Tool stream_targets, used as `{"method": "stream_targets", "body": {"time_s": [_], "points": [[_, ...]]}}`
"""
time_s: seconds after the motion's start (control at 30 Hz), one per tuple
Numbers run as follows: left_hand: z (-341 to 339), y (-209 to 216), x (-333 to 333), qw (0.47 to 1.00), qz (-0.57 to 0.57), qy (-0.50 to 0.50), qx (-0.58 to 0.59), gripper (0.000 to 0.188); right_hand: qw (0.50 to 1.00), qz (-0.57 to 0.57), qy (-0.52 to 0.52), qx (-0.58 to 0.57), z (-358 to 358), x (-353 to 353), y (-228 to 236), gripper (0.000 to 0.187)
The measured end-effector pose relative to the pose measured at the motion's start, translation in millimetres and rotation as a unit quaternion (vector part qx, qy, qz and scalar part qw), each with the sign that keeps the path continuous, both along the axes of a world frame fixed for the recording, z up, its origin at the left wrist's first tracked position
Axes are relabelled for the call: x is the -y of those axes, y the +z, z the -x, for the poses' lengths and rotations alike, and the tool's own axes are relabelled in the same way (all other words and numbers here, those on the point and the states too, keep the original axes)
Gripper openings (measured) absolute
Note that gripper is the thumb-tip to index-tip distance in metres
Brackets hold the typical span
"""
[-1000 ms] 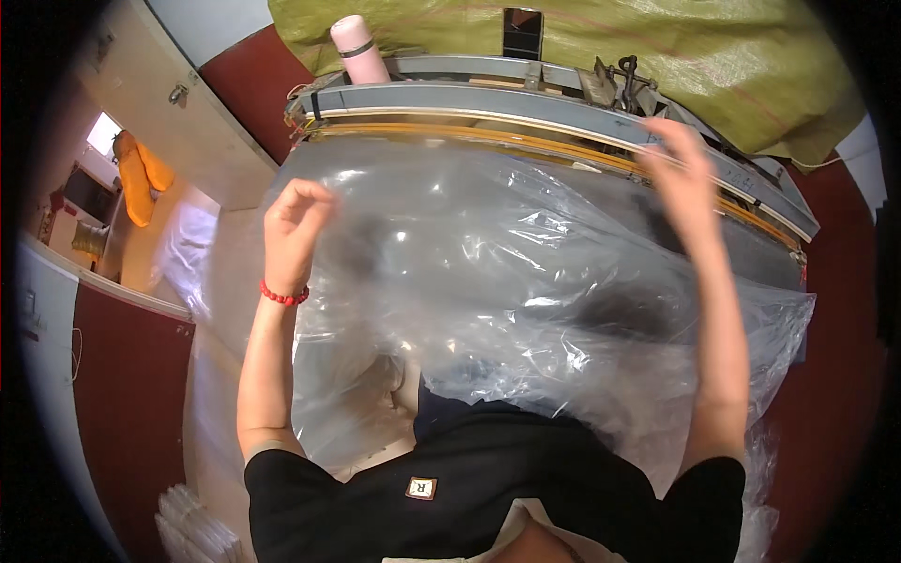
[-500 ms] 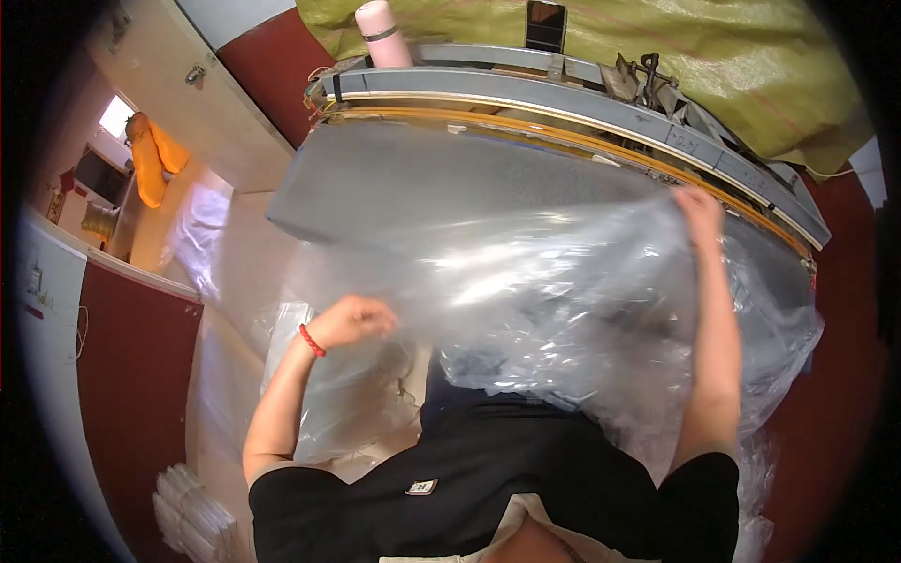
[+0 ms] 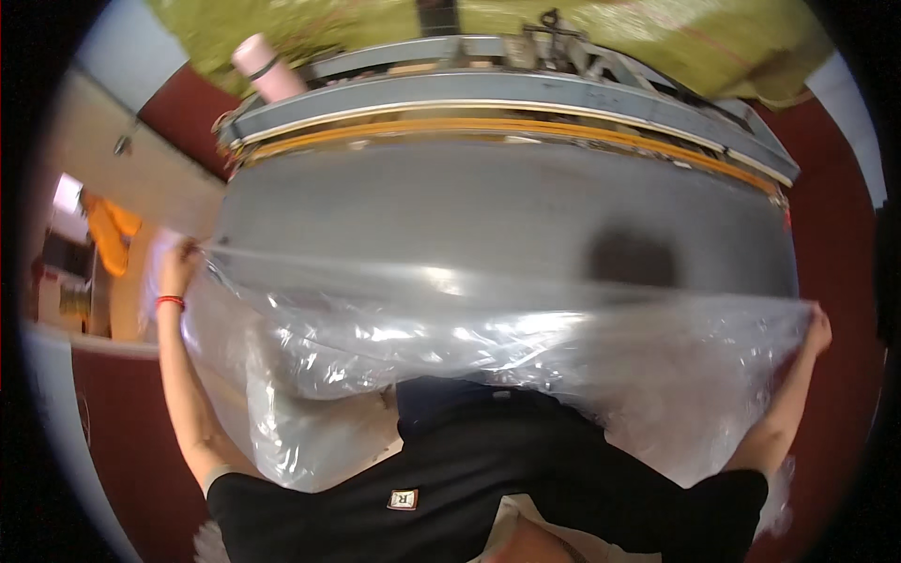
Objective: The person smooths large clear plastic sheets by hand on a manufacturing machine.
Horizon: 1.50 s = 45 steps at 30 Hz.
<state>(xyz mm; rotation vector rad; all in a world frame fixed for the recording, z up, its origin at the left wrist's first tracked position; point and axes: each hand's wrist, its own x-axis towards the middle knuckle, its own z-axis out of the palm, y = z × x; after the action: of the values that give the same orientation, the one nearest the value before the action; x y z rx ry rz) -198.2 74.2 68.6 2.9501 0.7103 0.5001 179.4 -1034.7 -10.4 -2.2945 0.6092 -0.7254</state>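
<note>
A wide sheet of clear plastic film (image 3: 526, 324) is stretched between my two hands, its far edge pulled nearly straight. My left hand (image 3: 178, 267), with a red bracelet at the wrist, pinches one corner out at the far left. At the right, my right hand (image 3: 819, 328) is closed on the opposite corner. The film hangs over the near part of a grey flat work surface (image 3: 422, 197) and drops in shiny creases toward my body. Folds of it hide the surface's near edge.
Behind the surface runs a grey metal frame (image 3: 507, 89) with an orange strip (image 3: 450, 126) along it. A pink bottle (image 3: 267, 70) stands at its left end, and metal clamp-like parts (image 3: 549, 38) sit on top. Yellow-green sheeting (image 3: 694, 42) hangs behind. A door (image 3: 127, 141) is at left.
My left hand has moved out to the far left and now grips the film. My right hand has moved right and nearer, pulling the sheet wide. The view has shifted.
</note>
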Motion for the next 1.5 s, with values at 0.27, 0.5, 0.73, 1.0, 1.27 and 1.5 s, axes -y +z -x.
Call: {"method": "stream_targets", "body": {"time_s": [0.27, 0.5, 0.73, 1.0, 1.27, 1.5], "points": [[-106.0, -48.2, -87.0, 0.979, 0.081, 0.156, 0.103, 0.038, 0.991, 0.063, -0.086, -0.081, -57.0, -95.6, -18.0, 0.037], [-129.9, -140.0, -75.2, 0.995, 0.046, 0.086, -0.004, 0.058, 0.944, 0.174, -0.234, -0.155, -36.3, -139.3, -3.1, 0.028], [-149.2, -111.8, -33.1, 0.977, 0.009, 0.186, 0.103, 0.042, 0.936, 0.212, -0.231, -0.164, -52.9, -135.4, -10.0, 0.025], [-245.3, -18.3, 441.8, 0.738, 0.583, -0.337, -0.045, 0.021, 0.949, 0.205, -0.191, -0.144, -42.7, -127.5, -10.6, 0.023], [-226.5, -61.1, 623.6, 0.764, 0.018, -0.645, 0.012, 0.032, 0.959, 0.189, -0.156, -0.144, -44.5, -155.2, 1.3, 0.022], [-220.4, -0.5, 480.5, 0.206, 0.878, -0.430, 0.033, 0.016, 0.946, 0.206, -0.173, -0.180, -48.2, -129.2, -8.6, 0.025]]}}
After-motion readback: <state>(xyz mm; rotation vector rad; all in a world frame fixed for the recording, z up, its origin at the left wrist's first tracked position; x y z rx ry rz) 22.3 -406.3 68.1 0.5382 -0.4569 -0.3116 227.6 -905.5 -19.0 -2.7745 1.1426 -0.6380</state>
